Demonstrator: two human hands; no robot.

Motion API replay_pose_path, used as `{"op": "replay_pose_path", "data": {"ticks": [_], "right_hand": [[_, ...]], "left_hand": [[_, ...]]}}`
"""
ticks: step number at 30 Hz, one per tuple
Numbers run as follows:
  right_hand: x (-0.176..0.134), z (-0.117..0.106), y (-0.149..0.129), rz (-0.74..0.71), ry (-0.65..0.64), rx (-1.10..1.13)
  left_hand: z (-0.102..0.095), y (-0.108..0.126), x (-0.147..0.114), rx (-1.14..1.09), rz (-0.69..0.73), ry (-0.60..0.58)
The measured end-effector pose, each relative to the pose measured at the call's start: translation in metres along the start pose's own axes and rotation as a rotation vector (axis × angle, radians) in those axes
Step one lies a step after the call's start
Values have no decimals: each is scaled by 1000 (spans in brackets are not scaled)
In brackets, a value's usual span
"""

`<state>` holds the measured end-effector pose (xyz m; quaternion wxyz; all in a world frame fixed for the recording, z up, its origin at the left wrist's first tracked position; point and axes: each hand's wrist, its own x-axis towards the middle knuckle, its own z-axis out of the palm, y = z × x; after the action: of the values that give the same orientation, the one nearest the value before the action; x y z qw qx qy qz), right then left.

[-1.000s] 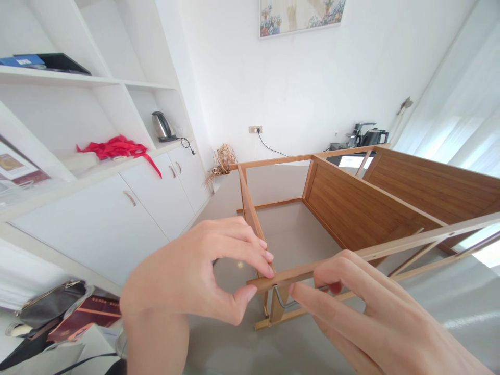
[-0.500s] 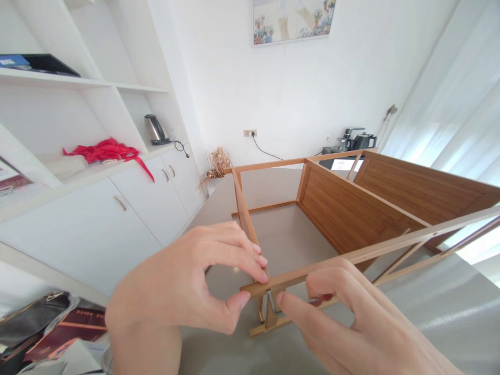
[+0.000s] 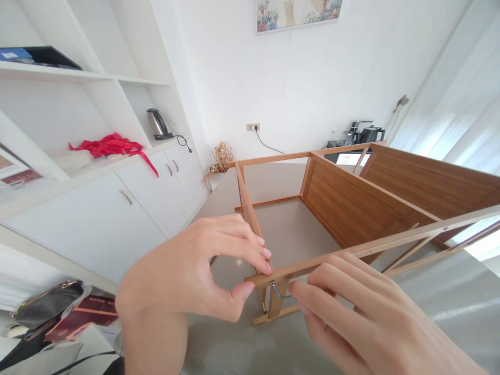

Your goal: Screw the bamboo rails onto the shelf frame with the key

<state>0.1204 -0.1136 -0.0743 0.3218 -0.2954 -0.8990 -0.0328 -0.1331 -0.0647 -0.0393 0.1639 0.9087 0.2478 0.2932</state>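
Left hand pinches near-left corner of wooden frame, which spans centre to right. Bent key meets corner's near side, other end gripped by right hand. Likely best: steady corner, seated key, even turns.

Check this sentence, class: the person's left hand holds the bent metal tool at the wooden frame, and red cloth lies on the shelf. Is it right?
Wrong hand: the head view shows the right hand holding the bent metal tool at the wooden frame, while the left hand touches its end. The rest is right.
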Motion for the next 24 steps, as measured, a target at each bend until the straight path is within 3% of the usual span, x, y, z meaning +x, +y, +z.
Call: {"op": "replay_pose_path", "data": {"ticks": [24], "right_hand": [[0, 1, 1, -4, -13, 99]], "left_hand": [[-1, 1, 0, 10, -1, -1]]}}
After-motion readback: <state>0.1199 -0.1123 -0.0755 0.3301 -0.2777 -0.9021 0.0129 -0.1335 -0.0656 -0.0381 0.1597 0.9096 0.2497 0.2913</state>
